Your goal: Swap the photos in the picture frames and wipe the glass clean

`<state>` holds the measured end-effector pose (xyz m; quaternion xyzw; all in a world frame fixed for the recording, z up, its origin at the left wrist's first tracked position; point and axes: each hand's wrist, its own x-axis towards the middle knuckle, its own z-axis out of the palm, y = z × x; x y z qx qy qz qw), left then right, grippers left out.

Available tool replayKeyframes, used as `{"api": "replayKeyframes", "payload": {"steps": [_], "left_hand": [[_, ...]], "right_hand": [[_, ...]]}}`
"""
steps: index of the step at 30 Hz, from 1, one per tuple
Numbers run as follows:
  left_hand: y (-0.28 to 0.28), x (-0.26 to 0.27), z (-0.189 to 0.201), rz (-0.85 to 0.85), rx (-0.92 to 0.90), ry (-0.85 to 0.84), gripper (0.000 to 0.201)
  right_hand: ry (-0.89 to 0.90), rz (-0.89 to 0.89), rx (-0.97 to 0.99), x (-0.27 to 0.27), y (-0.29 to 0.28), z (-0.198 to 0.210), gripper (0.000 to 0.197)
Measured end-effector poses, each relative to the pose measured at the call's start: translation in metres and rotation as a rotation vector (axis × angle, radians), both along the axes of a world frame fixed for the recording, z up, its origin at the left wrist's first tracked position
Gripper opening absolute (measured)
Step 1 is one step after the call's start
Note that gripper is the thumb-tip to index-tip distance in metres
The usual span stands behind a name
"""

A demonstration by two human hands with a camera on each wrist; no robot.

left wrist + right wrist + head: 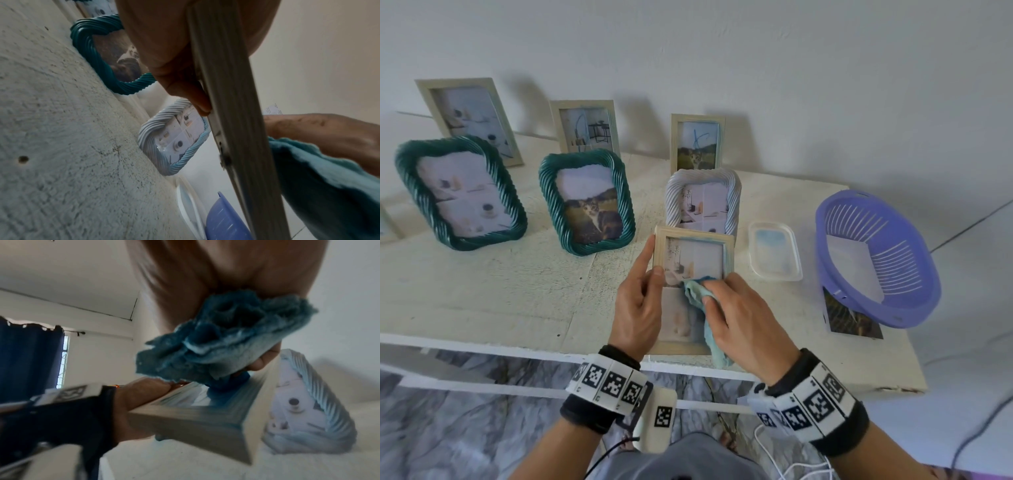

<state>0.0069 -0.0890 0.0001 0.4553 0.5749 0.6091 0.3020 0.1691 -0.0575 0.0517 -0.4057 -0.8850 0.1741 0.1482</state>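
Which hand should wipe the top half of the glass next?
Right. The right hand already grips the blue cloth against the glass, while the left hand grips the wooden frame by its left edge, steadying it.

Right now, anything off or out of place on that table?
Yes. Two wooden frames at the back, the middle frame and the right frame, have blue scribbles on their glass. A loose photo lies half under the purple basket near the table edge. Nothing looks spilled or broken.
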Motion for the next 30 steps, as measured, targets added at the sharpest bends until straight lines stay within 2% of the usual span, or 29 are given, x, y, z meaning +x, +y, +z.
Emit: {"api": "replayKeyframes", "payload": {"steps": [4,9,14,21,27,30], "left_hand": [[-0.001,0.004,0.000,-0.008,-0.004,-0.006,0.048],[0.003,0.007,-0.003,-0.041,0.014,-0.030,0.048],[0.002,0.014,0.004,-0.051,0.002,-0.017,0.046],[-0.002,0.003,-0.009,-0.024,-0.017,-0.042,0.045],[-0.003,0.008,-0.008,-0.025,-0.019,-0.044,0.046],[-0.006,0.006,-0.008,-0.035,-0.006,-0.066,0.045]], "right_hand": [[0.005,-0.069,0.091,-0.006,0.028,0.007,0.022],[-0.111,0.085,0.090,-0.014,0.009,0.008,0.031],[-0.135,0.039,0.154,-0.010,0.037,0.009,0.023],[-0.134,0.340,0.028,0.008,0.024,0.006,0.027],[-0.108,0.167,0.143,0.000,0.046,0.008,0.027],[-0.139,0.273,0.102,-0.004,0.027,0.004,0.031]]}}
